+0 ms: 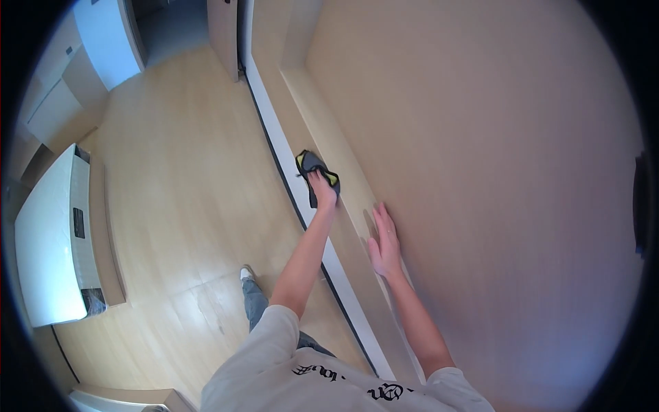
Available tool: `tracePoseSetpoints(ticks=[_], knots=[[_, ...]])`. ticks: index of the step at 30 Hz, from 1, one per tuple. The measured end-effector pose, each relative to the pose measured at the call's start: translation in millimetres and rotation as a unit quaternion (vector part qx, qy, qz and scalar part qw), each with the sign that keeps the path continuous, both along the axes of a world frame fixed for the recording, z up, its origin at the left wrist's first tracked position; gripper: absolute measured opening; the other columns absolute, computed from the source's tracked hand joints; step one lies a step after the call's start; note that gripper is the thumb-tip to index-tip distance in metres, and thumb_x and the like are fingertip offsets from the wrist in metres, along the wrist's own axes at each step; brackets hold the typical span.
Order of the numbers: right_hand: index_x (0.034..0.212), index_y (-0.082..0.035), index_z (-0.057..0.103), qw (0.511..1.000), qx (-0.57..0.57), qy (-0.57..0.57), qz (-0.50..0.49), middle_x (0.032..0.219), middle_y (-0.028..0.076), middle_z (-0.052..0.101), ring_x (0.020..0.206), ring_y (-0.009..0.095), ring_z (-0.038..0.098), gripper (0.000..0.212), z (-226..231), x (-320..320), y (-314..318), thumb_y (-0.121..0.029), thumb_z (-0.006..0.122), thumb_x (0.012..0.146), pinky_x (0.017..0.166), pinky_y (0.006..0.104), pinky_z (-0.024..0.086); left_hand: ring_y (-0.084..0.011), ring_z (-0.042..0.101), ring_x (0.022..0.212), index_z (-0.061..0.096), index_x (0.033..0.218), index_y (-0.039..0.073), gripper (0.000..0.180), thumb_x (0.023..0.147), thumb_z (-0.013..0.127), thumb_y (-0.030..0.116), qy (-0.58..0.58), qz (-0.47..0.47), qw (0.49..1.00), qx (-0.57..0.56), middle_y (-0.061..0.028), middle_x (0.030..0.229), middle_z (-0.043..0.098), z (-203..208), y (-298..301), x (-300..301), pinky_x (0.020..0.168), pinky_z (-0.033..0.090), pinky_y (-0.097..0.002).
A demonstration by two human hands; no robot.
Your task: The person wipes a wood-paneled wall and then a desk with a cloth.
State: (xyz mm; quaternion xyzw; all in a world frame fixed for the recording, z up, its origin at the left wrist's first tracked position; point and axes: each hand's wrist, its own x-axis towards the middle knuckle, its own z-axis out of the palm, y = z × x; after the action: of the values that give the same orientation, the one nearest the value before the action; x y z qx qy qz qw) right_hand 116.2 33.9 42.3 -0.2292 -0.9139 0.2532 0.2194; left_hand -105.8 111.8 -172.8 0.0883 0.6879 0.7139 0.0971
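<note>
My left hand (325, 190) presses on a bunched dark grey cloth (314, 163) with yellow parts and black edging. The cloth lies on the long light-wood ledge (353, 237), and the fingers are partly tucked into its folds. To the right and nearer to me, my right hand (386, 244) rests with its fingers stretched out, at the line where the ledge meets the large wood panel (480, 185). Nothing is held in it.
Along the ledge's left side runs a white strip (278, 141) with a dark edge. Beyond it spreads the light wood floor (182, 185). A white mattress (51, 237) on a wooden base stands far left. An open door (223, 38) is at the top. My foot (246, 273) is on the floor.
</note>
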Motion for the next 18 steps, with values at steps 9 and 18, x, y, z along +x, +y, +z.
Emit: tracePoseSetpoints(ticks=[9,18], knots=[[0.146,0.003,0.029,0.997,-0.008,0.066,-0.033,0.155,0.024,0.024,0.141,0.04,0.029,0.066,-14.9,31.6,9.7,-0.015,0.051,0.087,0.115,0.0433,0.023,-0.0454,0.015,0.142,0.027,0.142,-0.01,0.062,0.091,0.051,0.015,-0.054,-0.178,0.983,0.005,-0.0328,0.149,0.025,97.0,-130.1,231.1,0.118,0.012,-0.0476],[0.145,0.0,0.035,0.999,-0.02,-0.01,-0.025,0.152,0.021,0.033,0.142,0.038,0.029,0.066,-7.8,35.4,10.9,-0.019,0.05,0.085,0.116,0.0433,0.023,-0.0382,0.047,0.119,0.052,0.121,-0.009,0.052,0.098,0.045,0.037,-0.208,-0.08,0.969,0.111,-0.0271,0.127,0.051,102.9,-35.9,86.1,0.103,0.034,-0.0397]])
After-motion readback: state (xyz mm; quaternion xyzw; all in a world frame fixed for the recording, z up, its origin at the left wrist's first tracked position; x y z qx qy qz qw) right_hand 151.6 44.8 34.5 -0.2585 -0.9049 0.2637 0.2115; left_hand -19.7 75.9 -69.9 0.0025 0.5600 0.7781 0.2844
